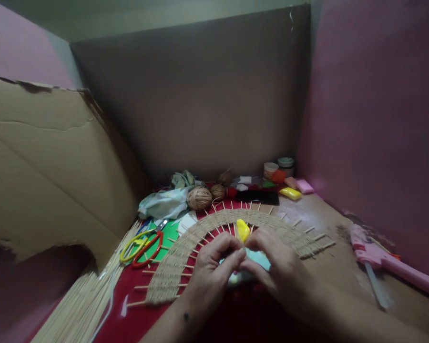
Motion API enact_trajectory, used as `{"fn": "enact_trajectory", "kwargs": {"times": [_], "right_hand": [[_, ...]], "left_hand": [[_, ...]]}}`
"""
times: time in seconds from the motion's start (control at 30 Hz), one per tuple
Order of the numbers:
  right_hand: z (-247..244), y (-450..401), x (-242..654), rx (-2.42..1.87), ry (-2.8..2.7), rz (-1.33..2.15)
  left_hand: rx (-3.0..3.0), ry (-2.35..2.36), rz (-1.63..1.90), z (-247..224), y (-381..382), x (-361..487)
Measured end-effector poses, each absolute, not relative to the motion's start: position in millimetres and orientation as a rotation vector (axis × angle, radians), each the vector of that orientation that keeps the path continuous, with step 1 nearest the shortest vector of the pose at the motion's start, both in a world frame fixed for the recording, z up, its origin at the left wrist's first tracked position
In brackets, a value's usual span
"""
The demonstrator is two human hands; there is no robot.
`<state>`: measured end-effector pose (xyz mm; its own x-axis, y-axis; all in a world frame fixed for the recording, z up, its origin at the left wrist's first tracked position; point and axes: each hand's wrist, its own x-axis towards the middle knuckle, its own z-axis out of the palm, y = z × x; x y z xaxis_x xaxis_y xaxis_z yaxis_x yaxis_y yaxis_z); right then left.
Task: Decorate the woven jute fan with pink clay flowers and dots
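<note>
My left hand and my right hand meet at the fingertips, both closed in a pinch. A small glossy yellow packet sticks up from between them; its lower end is hidden by my fingers. Under and beyond the hands lies an arch-shaped weaving of tan twine over thin sticks, whose stick ends jut out on both edges. Pale blue patterned cloth shows beneath my fingers.
Left are scissors with red and yellow handles and a heap of thin sticks. Behind stand twine balls, a black phone and a yellow wrapped pack. A pink glue gun lies right; torn cardboard leans left.
</note>
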<state>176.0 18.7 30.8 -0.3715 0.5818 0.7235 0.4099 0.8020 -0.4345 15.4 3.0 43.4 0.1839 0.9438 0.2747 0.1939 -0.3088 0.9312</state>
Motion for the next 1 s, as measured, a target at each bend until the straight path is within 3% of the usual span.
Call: {"fn": "enact_trajectory", "kwargs": {"times": [0.23,0.5,0.7,1.0], "right_hand": [[24,21,177,-0.598,-2.016,0.208],[39,16,181,-0.903,-1.842,0.757],[34,14,175,-0.984,-1.874,0.425],[31,16,173,-0.872,-1.991,0.105]], "left_hand": [[1.808,1.105,1.178,40,5,14],[1.905,1.208,1.181,46,1,16],[2.133,1.481,1.22,42,2,22],[2.183,1.536,1.285,39,5,18]]}}
